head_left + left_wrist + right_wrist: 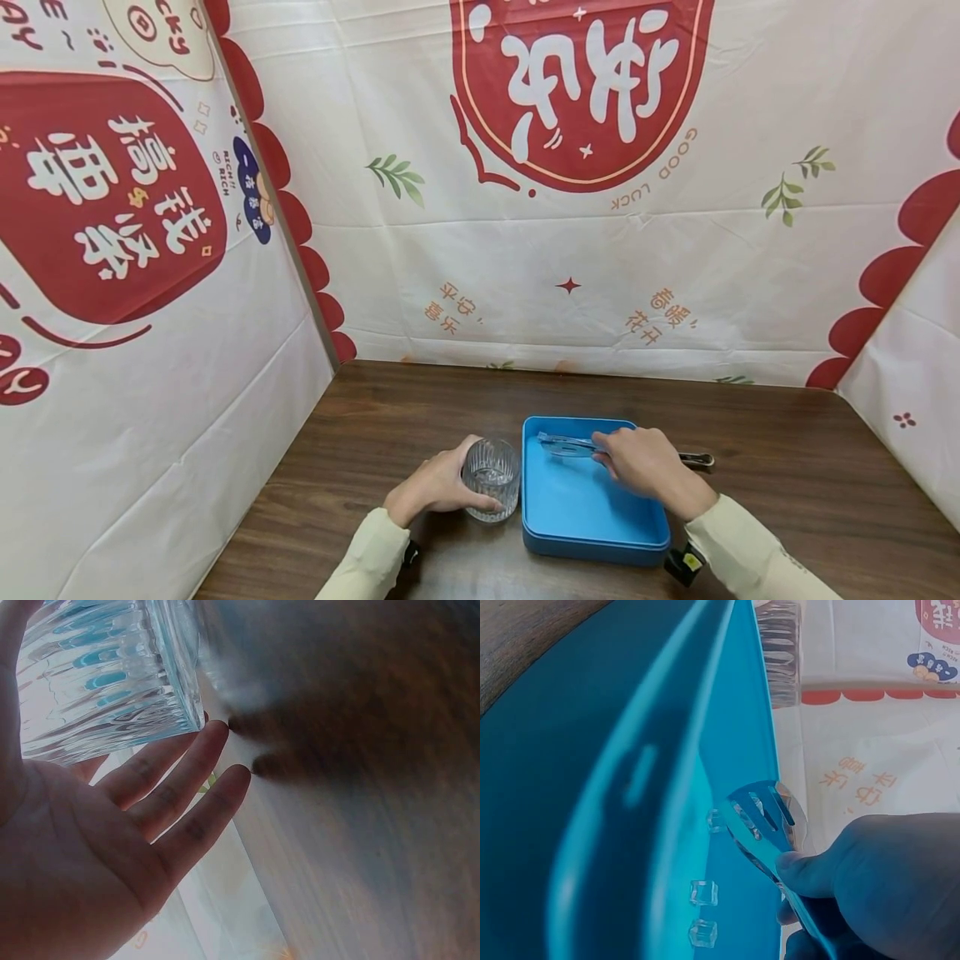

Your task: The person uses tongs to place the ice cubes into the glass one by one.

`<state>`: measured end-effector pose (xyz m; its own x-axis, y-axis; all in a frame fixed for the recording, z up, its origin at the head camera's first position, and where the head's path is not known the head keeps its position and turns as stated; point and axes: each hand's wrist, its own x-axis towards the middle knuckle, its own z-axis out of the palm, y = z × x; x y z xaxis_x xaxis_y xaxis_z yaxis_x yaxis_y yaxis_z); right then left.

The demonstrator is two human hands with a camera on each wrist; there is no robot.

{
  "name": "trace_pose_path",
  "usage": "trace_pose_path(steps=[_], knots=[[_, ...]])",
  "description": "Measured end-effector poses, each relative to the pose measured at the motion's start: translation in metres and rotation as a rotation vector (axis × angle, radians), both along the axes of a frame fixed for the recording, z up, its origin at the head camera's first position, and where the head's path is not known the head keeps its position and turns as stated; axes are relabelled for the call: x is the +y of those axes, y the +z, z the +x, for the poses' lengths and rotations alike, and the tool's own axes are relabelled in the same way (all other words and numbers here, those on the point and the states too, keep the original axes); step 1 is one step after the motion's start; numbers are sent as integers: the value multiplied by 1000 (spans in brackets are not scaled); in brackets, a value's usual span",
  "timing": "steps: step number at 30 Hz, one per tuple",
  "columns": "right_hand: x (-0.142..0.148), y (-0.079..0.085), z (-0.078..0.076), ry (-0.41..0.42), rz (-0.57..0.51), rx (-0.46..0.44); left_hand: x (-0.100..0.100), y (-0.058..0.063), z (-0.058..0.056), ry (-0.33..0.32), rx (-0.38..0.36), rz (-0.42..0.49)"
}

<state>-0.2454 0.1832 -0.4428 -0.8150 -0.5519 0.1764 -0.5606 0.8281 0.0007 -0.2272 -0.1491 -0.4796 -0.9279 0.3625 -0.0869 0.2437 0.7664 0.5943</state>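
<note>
My left hand [444, 482] curls round a clear ribbed drinking glass [491, 482], which stands upright beside the box; in the left wrist view the thumb and fingers reach about its side. Just right of the glass lies a shallow blue box [592, 508]. Over its far part, my right hand [643, 460] grips metal serving tongs [761, 821] with slotted heads. The tong heads are inside the box near its far left wall. Several clear cubes [703, 892] lie on the box floor in the right wrist view. Whether a cube sits between the tong heads, I cannot tell.
The brown wooden table [390, 408] carries everything. Behind it hangs a printed white cloth [495, 250], with another cloth wall [150, 433] along the left. The box's raised walls stand between the glass and the cubes.
</note>
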Motion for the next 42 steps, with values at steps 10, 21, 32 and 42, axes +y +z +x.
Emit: trace_pose_path(steps=[10,21,32,42], knots=[[0,9,5,22,-13,56,0,0,1,2,-5,7],[-2,21,11,53,-32,122,-1,0,1,6,-9,14],[-4,36,17,64,-67,146,-1,0,1,3,-20,20],[-9,44,21,83,-86,164,-1,2,1,8,-29,24]])
